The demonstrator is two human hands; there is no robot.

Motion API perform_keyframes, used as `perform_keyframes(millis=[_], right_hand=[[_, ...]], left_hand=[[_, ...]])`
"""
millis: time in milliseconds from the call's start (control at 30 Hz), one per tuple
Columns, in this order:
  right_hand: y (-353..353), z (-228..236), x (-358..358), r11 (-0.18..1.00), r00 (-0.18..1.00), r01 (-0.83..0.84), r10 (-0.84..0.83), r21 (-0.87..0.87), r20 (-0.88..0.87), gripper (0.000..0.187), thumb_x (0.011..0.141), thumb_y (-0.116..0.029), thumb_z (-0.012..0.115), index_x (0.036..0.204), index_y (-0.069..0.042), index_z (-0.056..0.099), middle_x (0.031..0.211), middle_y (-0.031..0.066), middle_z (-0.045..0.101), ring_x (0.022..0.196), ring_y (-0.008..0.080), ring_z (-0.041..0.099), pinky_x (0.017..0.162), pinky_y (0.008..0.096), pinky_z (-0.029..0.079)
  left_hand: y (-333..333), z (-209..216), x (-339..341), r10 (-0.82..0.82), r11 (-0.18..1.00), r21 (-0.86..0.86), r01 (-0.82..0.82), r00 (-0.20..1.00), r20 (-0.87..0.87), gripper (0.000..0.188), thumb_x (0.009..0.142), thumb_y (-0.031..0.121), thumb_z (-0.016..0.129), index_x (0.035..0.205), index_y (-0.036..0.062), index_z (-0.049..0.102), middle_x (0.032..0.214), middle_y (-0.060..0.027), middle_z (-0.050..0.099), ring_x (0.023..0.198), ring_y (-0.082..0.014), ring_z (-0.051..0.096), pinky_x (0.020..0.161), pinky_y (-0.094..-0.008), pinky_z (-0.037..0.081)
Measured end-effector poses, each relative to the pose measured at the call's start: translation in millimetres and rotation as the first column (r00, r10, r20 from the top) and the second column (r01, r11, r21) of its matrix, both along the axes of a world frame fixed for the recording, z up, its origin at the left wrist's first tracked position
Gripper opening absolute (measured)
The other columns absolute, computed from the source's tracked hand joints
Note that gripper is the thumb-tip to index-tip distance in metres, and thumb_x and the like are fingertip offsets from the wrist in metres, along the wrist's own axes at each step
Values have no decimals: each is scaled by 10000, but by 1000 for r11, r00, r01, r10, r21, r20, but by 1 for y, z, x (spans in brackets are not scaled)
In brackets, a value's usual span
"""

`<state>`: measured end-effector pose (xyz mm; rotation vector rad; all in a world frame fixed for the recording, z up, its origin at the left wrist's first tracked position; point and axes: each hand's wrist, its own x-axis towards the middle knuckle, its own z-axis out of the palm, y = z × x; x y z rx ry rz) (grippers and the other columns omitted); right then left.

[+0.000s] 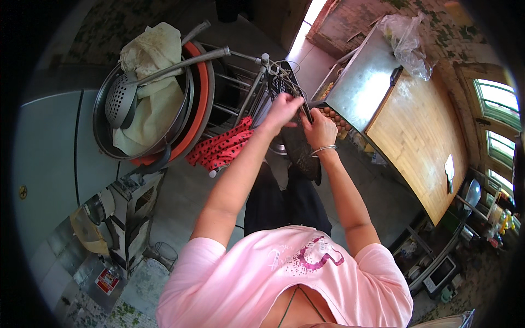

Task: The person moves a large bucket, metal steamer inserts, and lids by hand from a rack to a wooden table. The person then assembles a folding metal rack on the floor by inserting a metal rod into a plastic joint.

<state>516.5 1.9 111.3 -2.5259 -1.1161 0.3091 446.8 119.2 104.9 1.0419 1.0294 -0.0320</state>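
Note:
My left hand [283, 113] is closed in a pinch beside the end of a metal rack [249, 90]. What its fingers hold is too small to make out, though thin cords [290, 75] loop just above them. Close on its right, my right hand [321, 131], with a bracelet at the wrist, grips the upper edge of a long black perforated thing [302, 147]. That thing hangs upright in front of my legs, partly behind both hands; its exact kind is unclear. A red cloth with black dots [224, 146] drapes over the rack near my left forearm.
On the left, a large pot [98, 115] holding a skimmer [119, 101] and pale cloth sits in an orange basin [206, 90]. To the right are brown eggs [334, 117] under a metal-topped table [363, 82], and a wooden board [421, 142] with a knife [449, 177].

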Motion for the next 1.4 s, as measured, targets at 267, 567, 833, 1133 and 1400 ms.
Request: perform_keyframes(millis=[267, 567, 833, 1133, 1400], right_hand=[[-7, 2, -10, 998, 1000, 22, -22, 51, -10, 234, 761, -307, 581, 723, -99, 479, 591, 138, 557, 581, 343, 571, 510, 437, 436], [-18, 14, -24, 994, 984, -57, 72, 97, -161, 381, 760, -398, 617, 651, -74, 450, 541, 132, 521, 549, 344, 547, 483, 427, 411], [-107, 70, 32, 954, 931, 187, -96, 236, -351, 232, 827, -218, 597, 698, -39, 526, 501, 72, 454, 459, 189, 462, 441, 318, 357], [-284, 151, 115, 590, 689, 673, -281, 446, -668, 156, 893, -159, 516, 847, -34, 597, 711, -56, 537, 609, 19, 462, 526, 170, 358], [-371, 97, 169, 178, 485, 874, -271, 452, -832, 313, 907, -297, 480, 1020, -23, 579, 958, 48, 609, 823, 124, 585, 732, 245, 471]], left_hand=[[-46, -8, -7, -11, 810, 584, 49, 998, -69, 462, 746, 294, 587, 1038, -36, 447, 986, -277, 532, 989, -392, 507, 843, -429, 414], [-22, 8, -20, -6, 929, 368, 37, 996, -87, 320, 701, 161, 595, 925, -38, 481, 822, -106, 556, 717, -206, 570, 623, -329, 505], [-13, 8, -37, 22, 973, 230, 2, 995, -101, 292, 729, 94, 539, 981, -16, 442, 816, -75, 511, 630, -149, 540, 443, -289, 540], [0, -16, -78, 28, 738, 667, 102, 983, -181, 271, 704, 220, 562, 849, -3, 517, 712, -114, 573, 591, -199, 566, 472, -319, 433], [-19, 29, -61, -1, 883, 457, 103, 976, -218, 254, 706, 180, 549, 881, 2, 503, 716, -110, 572, 520, -180, 542, 388, -299, 419]])
